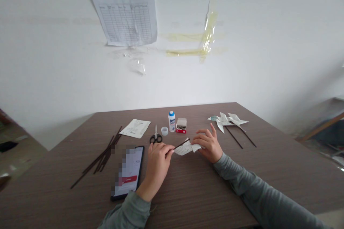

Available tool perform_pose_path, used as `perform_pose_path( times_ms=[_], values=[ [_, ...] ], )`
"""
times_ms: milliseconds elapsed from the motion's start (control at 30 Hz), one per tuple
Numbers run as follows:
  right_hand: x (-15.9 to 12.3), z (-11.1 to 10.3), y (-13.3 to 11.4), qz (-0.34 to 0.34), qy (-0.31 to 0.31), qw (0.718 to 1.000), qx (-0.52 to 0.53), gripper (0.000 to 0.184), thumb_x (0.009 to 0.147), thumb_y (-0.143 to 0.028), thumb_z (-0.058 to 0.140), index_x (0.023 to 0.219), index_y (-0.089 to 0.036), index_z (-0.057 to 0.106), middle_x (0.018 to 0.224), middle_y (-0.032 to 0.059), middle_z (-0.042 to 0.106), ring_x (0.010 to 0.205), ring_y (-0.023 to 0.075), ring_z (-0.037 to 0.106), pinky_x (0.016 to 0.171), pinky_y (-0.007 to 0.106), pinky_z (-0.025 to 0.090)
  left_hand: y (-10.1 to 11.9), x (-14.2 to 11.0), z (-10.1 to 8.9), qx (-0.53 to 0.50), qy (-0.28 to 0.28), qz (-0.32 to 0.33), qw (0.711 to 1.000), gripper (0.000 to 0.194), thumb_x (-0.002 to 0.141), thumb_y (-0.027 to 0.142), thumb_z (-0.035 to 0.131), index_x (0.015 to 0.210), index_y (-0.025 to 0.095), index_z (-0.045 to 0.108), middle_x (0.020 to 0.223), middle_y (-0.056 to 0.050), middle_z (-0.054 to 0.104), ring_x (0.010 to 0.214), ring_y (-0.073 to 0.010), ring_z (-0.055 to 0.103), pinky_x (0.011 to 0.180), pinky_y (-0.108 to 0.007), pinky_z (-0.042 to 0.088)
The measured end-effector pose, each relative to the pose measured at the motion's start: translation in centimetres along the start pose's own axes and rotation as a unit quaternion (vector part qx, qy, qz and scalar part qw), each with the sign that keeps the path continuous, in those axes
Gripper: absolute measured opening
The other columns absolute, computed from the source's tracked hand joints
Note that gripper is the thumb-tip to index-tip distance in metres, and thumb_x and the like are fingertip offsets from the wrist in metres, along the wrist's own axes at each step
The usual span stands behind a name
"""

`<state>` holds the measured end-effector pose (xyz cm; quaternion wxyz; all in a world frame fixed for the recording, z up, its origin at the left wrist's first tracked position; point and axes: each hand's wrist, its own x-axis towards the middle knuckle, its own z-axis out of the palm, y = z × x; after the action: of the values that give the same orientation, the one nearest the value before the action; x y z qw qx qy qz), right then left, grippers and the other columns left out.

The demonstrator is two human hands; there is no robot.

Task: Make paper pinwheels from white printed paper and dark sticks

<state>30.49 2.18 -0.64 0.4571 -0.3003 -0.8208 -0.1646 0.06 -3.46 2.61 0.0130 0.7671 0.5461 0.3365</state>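
As the left grip [160, 155] pinches printed paper [183, 149], the right grip [209, 144] does likewise.

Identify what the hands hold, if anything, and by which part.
Left hand: the left ends of a folded, printed white paper and a thin brown stick. Right hand: the paper's right end.

Wood Grain, Paper and Shiny Tape

The bench [193, 193] has a brown, wood-grain top, smooth and fairly matt. Toward its far right corner, the pinwheels [223, 121] are matt paper with crisp folds. Near the far edge stands a bottle [172, 123] of smooth white plastic with a blue cap, beside a small card box [181, 127]. The scissors [156, 135] pair metal blades with black handles. On the matt painted wall [255, 61], clear tape [208, 39] glints, wrinkled and glossy.
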Motion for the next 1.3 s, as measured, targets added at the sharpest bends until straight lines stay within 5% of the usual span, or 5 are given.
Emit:
perform_pose_path(
  times_ms=[400, 1300],
  values=[
    [-0.01, 0.06, 0.09, 0.018, -0.002, 1.0, -0.006, 0.03, 0.112, -0.014, 0.076, 0.115, -0.038, 0.092, 0.104, -0.0026, 0.098, 0.121, 0.0304, 0.089, 0.166, 0.066, 0.017, -0.09, 0.05, 0.01, -0.005, -0.003, 0.01, 1.0, 0.031, 0.108, 0.007, 0.089, 0.112, 0.033, 0.104, 0.11, -0.007, 0.099, 0.112, -0.0366, 0.091, 0.118, -0.063, 0.069],
    [-0.26, 0.75, -0.06, 0.057, 0.019, 0.998, -0.003, 0.022, 0.121, -0.023, 0.078, 0.115, -0.035, 0.095, 0.101, 0.0005, 0.097, 0.117, 0.0307, 0.09, 0.158, 0.076, 0.033, -0.31, -0.03, 0.18, -0.01, 0.005, 0.017, 1.0, 0.033, 0.107, 0.006, 0.088, 0.112, 0.034, 0.105, 0.108, -0.007, 0.097, 0.111, -0.0357, 0.089, 0.118, -0.063, 0.067]
  ],
)
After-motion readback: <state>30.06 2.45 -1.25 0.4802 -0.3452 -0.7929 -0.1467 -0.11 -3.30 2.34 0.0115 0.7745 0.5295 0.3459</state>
